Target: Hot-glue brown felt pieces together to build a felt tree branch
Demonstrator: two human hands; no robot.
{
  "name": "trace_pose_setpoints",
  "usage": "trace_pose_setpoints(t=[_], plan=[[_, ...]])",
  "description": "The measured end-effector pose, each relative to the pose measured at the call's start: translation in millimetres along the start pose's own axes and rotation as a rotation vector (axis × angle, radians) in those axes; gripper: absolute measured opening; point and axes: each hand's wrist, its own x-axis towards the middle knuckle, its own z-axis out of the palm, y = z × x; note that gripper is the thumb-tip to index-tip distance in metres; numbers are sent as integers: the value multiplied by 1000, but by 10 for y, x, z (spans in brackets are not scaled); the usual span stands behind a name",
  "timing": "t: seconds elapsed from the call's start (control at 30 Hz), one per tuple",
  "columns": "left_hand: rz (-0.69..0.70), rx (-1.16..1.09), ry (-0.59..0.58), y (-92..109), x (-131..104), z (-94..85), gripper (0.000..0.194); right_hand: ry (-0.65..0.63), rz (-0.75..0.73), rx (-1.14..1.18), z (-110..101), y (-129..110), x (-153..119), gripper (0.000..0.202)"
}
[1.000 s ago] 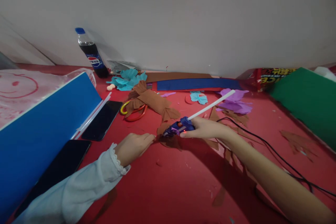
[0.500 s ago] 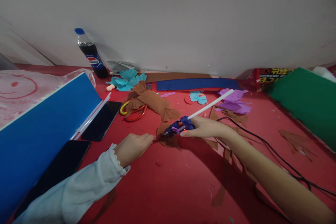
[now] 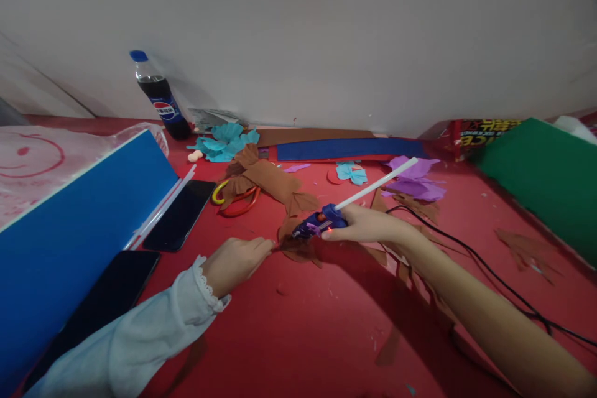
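Observation:
My right hand [image 3: 362, 224] is wrapped round a blue glue gun [image 3: 321, 222], its red light lit and a long white glue stick [image 3: 377, 184] sticking out of the back. The nozzle points left, over a brown crepe paper piece [image 3: 298, 249] on the red table. Left of that piece, my left hand [image 3: 240, 261] is closed, fingertips pinched on a thin dark strip of the brown paper. A wrapped brown paper bundle [image 3: 270, 180] lies just behind, beside scissors [image 3: 240, 202] with red and yellow handles.
Two dark phones [image 3: 180, 214] and a blue board [image 3: 84, 242] are at the left. A cola bottle [image 3: 163, 99] stands behind. Light blue paper [image 3: 226, 142], purple paper [image 3: 415, 180] and a blue strip [image 3: 349, 149] lie farther back. A black cord [image 3: 471, 252] and a green board [image 3: 541, 180] are right.
The glue gun has shifted very slightly to the right and up in my right hand. My left hand has hardly moved.

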Motion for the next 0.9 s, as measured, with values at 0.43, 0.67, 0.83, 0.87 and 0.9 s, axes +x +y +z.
trace_pose_setpoints(t=[0.43, 0.67, 0.83, 0.87, 0.9], plan=[[7, -31, 35, -1, -2, 4, 26, 9, 26, 28, -41, 2, -20, 49], [16, -6, 43, 5, -1, 4, 25, 26, 33, 11, -74, -41, -52, 48], [23, -8, 58, 2, 0, 5, 28, 30, 20, 28, -85, -27, -63, 45], [25, -1, 53, 2, 1, 3, 28, 30, 26, 31, -86, -23, -63, 45], [26, 2, 49, 3, 1, 3, 28, 32, 35, 29, -87, -19, -64, 46]])
